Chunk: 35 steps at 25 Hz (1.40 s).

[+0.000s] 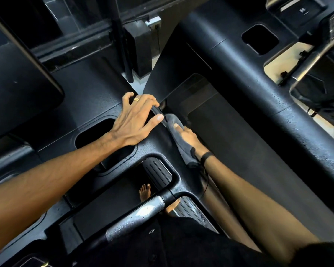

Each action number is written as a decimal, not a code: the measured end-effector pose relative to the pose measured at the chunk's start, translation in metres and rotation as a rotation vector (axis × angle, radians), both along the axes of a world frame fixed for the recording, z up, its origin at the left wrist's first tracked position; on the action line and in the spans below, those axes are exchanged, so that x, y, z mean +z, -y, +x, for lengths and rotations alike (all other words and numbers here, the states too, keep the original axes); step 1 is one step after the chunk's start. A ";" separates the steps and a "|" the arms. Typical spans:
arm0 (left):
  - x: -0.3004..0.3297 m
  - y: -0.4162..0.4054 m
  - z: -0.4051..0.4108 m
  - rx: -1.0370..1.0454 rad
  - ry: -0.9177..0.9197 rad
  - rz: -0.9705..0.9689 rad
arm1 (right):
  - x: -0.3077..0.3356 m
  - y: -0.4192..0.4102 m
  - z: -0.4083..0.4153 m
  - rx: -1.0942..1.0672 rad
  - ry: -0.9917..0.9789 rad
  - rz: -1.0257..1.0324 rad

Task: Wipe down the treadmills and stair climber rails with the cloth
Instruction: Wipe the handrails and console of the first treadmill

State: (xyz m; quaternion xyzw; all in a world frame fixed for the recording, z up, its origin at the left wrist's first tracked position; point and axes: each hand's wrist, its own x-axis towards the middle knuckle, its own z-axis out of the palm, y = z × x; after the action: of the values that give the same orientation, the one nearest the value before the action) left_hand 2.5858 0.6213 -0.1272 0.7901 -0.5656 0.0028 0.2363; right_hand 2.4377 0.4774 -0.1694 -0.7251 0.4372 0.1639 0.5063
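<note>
Top centre: white wall socket (153, 22), a thin black cable (158, 42) dropping from it. Just below and left, a black box (138, 48) stands on the pale floor (273, 68), beside a dark upright pole (121, 37). Floor shows again as a bright patch at the right edge.

Lower centre: two bare feet, one (145, 192) toes up on a dark deck, the other (172, 207) partly hidden. Bottom edge: black buttoned garment (181, 247).
</note>
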 end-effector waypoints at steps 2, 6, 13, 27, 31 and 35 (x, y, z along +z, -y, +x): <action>-0.002 -0.001 0.002 0.002 -0.004 -0.017 | 0.001 -0.006 -0.045 0.029 -0.064 -0.047; -0.005 0.003 0.003 -0.010 -0.024 -0.036 | 0.025 -0.045 -0.105 0.123 -0.185 -0.511; -0.001 0.001 0.003 -0.028 -0.005 -0.021 | 0.019 -0.030 0.003 -0.006 -0.046 -0.354; -0.004 0.001 0.004 -0.011 -0.012 -0.053 | 0.037 -0.076 -0.035 0.057 -0.073 -0.736; -0.002 -0.001 0.003 0.000 -0.013 -0.044 | 0.017 -0.028 0.017 -0.020 0.012 -0.304; -0.004 -0.003 0.003 -0.001 -0.001 -0.031 | -0.003 0.000 -0.010 -0.049 0.007 0.009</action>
State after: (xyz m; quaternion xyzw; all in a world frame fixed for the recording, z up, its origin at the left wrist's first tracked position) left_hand 2.5886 0.6240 -0.1311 0.7860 -0.5659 0.0112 0.2487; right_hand 2.4277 0.4773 -0.1724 -0.7126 0.4523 0.1509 0.5147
